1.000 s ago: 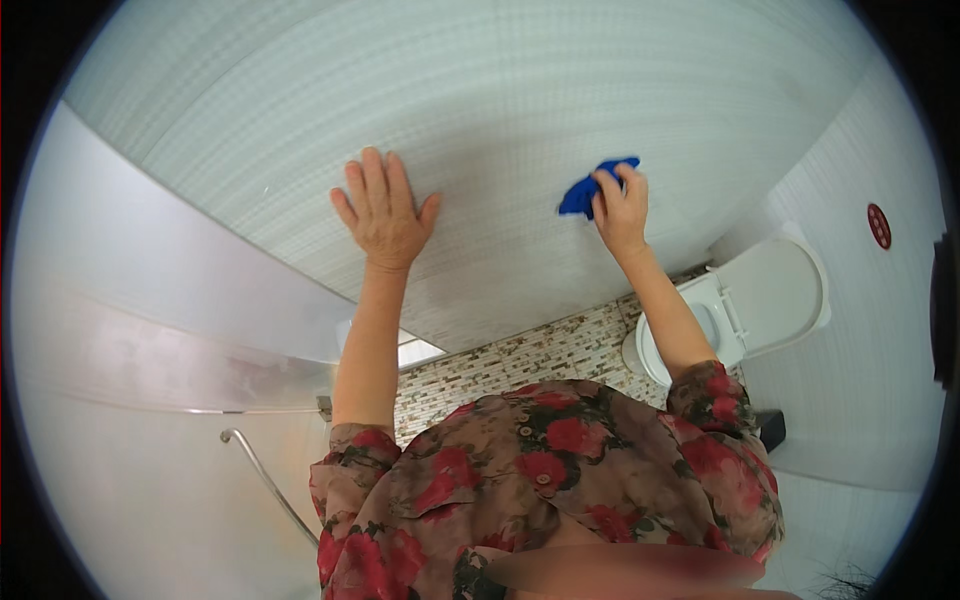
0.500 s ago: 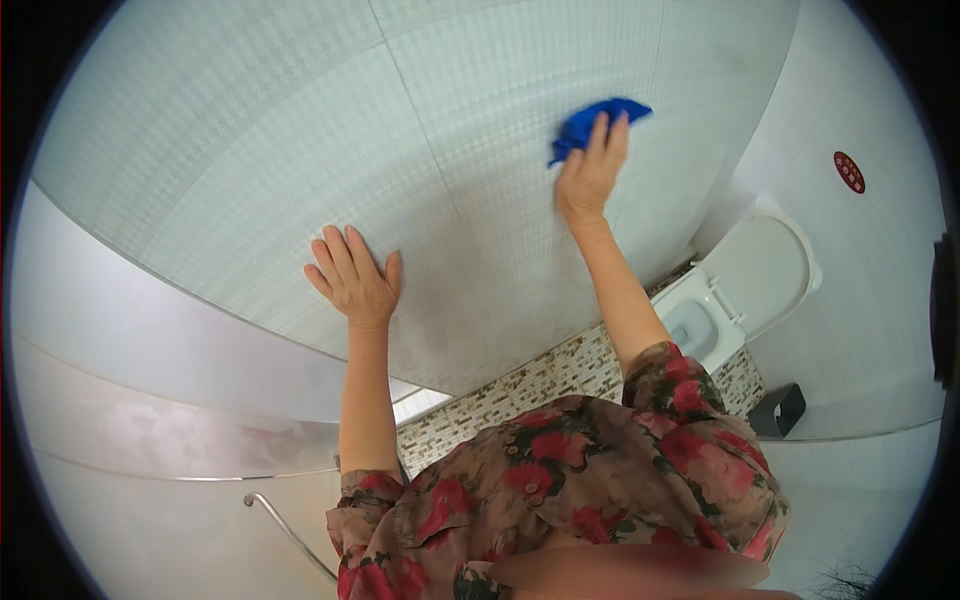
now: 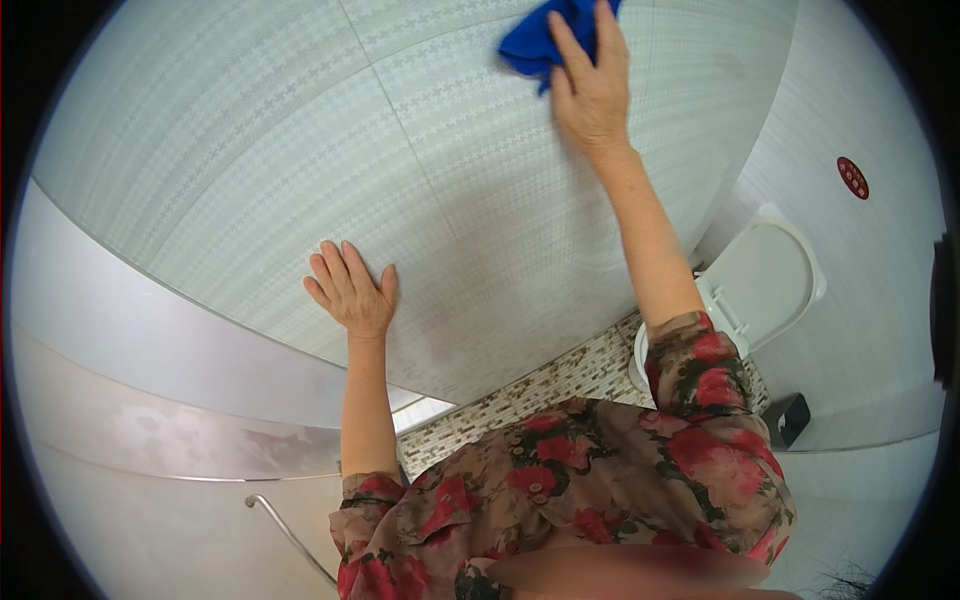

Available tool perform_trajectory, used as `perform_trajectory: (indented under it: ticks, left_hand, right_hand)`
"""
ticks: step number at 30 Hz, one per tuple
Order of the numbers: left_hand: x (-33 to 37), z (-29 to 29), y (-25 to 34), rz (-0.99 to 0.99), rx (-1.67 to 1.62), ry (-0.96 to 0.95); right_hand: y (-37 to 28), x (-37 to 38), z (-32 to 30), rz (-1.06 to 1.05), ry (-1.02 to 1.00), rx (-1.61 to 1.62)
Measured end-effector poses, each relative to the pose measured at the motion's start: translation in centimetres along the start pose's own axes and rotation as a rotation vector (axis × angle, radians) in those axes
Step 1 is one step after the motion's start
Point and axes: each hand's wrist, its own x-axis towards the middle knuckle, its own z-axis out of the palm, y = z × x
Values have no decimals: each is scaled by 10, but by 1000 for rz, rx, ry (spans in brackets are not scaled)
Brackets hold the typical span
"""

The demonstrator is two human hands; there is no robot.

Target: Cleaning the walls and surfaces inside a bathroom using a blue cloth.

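I note one sign: a small round red sticker with pale marks, set on the right-hand wall above the toilet, well apart from both hands. No packages in view. The blue cloth is bunched against the tiled wall near its upper edge, right of a vertical tile joint; its long axis runs roughly left to right, slightly tilted, and its top is cut off by the picture rim. The right hand lies over the cloth's right part with fingers stretched upward, pressing it to the wall rather than gripping round it. The left hand lies flat and spread wide on the same wall, lower and to the left, holding nothing, fingers pointing up and slightly left. The wall is pale grey-white with a fine woven pattern and large tile joints. Below the left hand a smooth pale curved ledge runs across, with a metal rail beneath it. The floor is a small brown-and-cream mosaic. The toilet is white, lid raised; a small dark box stands on the floor just beside it. Both sleeves are red-flowered fabric.
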Motion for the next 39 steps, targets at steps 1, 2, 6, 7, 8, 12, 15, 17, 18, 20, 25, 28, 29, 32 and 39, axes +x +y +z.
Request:
perform_trajectory:
  ticks: [1,2,6,7,8,12,15,17,18,20,25,28,29,32,39]
  left_hand:
    - [5,3,4,6,-8,17]
    - [6,3,4,12,-5,26]
    - [4,4,8,-12,30,10]
    - [5,3,8,-22,26,6]
    - [4,2,7,-30,24,0]
    - [-3,1,4,-44,38,-29]
    - [-9,7,3,-50,9,-28]
    - [-5,7,3,-45,33,-21]
    - [1,5,3,-26,34,13]
    - [4,9,3,-19,56,8]
    - [-1,9,-5,-32,25,49]
    - [-3,12,-3,-28,25,48]
    - [-5,11,-3,-30,27,40]
    - [-10,6,-2,-39,19,28]
    - [-1,-9,-14,6,-98,-33]
  right_hand:
    - [19,-5,-9,-25,5,-20]
    - [35,-17,-11,-44,9,-28]
    - [48,-63,-28,-64,-98,15]
    - [41,-71,-30,-77,-171,14]
    - [31,-76,-31,-89,-245,14]
    - [1,-103,-31,-186,-340,227]
    - [0,-149,-26,-278,-442,241]
    - [7,-177,-25,-318,-454,293]
    - [9,-189,-23,-360,-447,310]
    - [6,-210,-16,-429,-496,363]
    - [-52,-248,12,-578,-554,511]
    - [-94,-265,23,-601,-607,500]
    - [-99,-268,23,-617,-617,480]
    - [-86,-277,13,-649,-733,430]
    - [-99,-298,5,-618,-817,415]
